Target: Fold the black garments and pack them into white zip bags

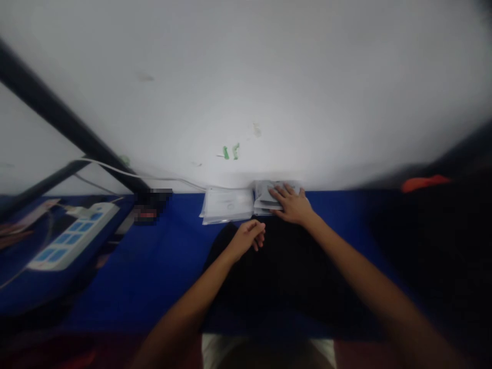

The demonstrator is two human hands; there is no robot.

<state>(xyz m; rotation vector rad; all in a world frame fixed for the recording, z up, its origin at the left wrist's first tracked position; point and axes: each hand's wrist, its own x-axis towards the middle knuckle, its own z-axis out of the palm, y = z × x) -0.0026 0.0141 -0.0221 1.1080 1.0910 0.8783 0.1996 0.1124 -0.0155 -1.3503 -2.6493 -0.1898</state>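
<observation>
My right hand (292, 205) lies palm down with its fingers spread on a stack of grey plastic packets (265, 190). The hand partly covers that stack. To the left, beside it, rests a pile of flat, whitish clear packets (226, 204) by the wall. My left hand (249, 240) hovers just in front of the packets, over the dark cloth on my lap. Its fingers are loosely curled in, the thumb near the forefinger, and nothing shows in them.
A blue surface (154, 261) stretches beneath. At the left lies a white power strip (73, 238) with blue sockets and a plug. A white cable (161, 178) runs along the wall (246, 92). A black bar (69, 120) slants at the left; something orange (425, 183) sits right.
</observation>
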